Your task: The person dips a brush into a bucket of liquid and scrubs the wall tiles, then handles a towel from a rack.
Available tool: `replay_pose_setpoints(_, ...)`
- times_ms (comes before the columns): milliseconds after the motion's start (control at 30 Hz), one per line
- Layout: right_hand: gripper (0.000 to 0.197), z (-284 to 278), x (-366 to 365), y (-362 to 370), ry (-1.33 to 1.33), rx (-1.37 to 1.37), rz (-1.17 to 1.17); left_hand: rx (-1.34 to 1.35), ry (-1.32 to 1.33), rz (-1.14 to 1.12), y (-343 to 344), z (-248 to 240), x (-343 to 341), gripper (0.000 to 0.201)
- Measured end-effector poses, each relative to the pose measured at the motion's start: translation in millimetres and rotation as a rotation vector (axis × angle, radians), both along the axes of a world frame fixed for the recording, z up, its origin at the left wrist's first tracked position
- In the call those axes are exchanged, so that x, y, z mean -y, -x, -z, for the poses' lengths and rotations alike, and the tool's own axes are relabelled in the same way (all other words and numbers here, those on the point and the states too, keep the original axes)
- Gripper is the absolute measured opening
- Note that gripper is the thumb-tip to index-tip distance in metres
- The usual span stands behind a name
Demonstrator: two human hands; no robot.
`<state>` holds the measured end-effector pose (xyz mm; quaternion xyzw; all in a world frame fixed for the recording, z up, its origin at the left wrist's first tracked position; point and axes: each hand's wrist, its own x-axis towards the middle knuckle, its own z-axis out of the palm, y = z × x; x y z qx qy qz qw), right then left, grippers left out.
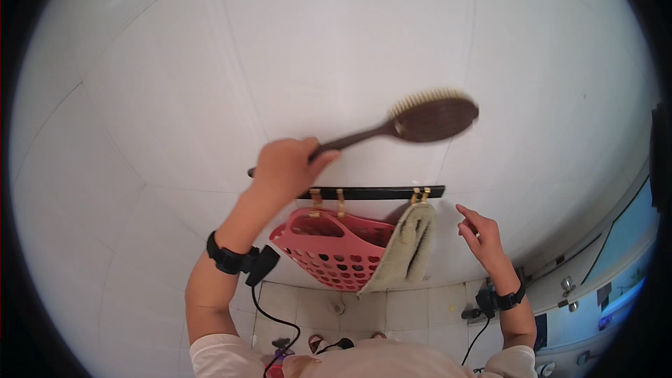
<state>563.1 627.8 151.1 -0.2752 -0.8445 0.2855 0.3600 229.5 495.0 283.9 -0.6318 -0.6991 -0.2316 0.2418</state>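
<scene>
A dark brown paddle hairbrush with pale bristles is raised in front of the white wall, its bristles facing up. My left hand is wrapped round its handle, with the handle's end poking out past the palm. My right hand holds nothing; its index finger is stretched out and the other fingers are loosely curled. It hovers just right of a grey-green towel, apart from it. Below my left hand a pink basket with round holes hangs by its handle.
A black rail with gold hooks is fixed to the wall and carries the basket and the towel. Tiled floor shows below. At the right are a metal fitting and a bluish window-like panel. Black cables trail from both wrist bands.
</scene>
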Motion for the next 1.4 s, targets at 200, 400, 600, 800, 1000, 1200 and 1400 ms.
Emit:
replay_pose_setpoints(200,0.033,-3.3,23.7,20.1,-0.067,0.033,0.003,0.805,-0.353,-0.039,127.4,-15.1,98.7,0.044)
replay_pose_setpoints(400,0.033,-10.7,53.0,52.6,-0.096,0.071,-0.008,1.079,-0.208,-0.067,147.1,82.9,141.8,0.037)
replay_pose_setpoints(600,0.035,-44.7,95.2,110.9,-0.191,0.055,-0.102,0.356,-0.196,0.037,123.9,23.4,89.5,0.045)
replay_pose_setpoints(800,0.036,-39.5,129.1,142.7,-0.143,0.055,-0.142,0.86,-0.376,0.097,198.0,-21.2,126.2,0.046)
replay_pose_setpoints(1000,0.037,-35.4,152.1,161.2,-0.157,0.089,-0.133,0.964,-0.217,-0.158,248.6,119.9,193.7,0.045)
replay_pose_setpoints(1200,0.036,-49.1,168.8,192.5,-0.2,0.093,-0.148,0.326,-0.069,-0.099,203.3,101.8,174.0,0.043)
replay_pose_setpoints(1400,0.037,-39.4,190.2,236.3,-0.273,0.042,-0.285,0.774,-0.5,-0.013,293.7,39.9,188.8,0.043)
